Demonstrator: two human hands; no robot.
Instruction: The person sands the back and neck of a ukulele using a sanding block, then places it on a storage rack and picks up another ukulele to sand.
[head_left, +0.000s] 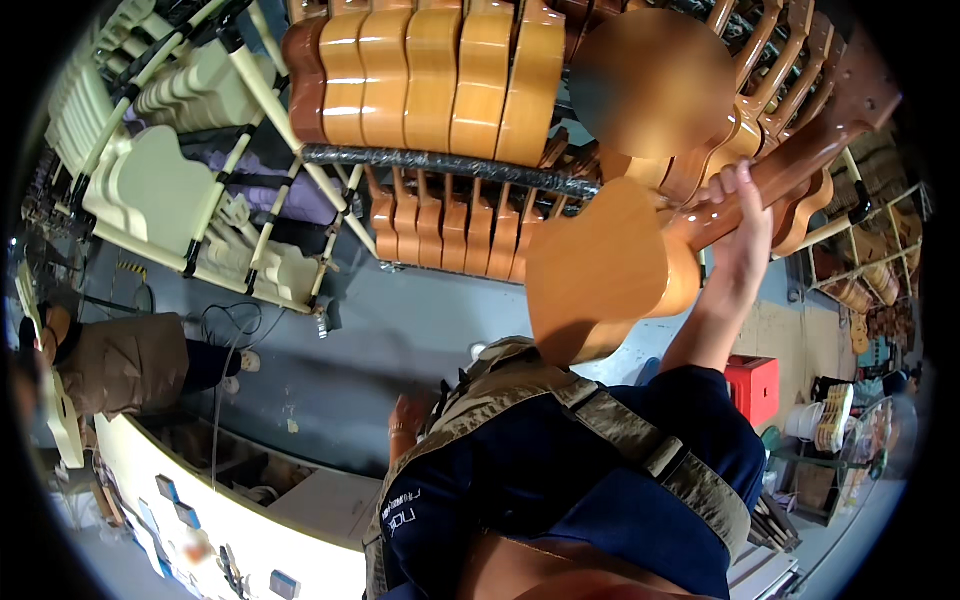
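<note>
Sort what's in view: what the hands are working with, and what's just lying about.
In hand:
- right hand, gripping a guitar neck
- varnished guitar, held up by its neck
- rack of varnished guitar bodies right beside it

Lying about:
- unfinished pale bodies on the left rack
- red stool
- white bucket
- left hand, low and idle

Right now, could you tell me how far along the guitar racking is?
Done: a row of orange guitar bodies already hangs on the rack. In hand: the right hand grips a guitar by its neck, raised beside the rack. Left: that guitar is not yet among the others. The left hand hangs low, empty.
</note>
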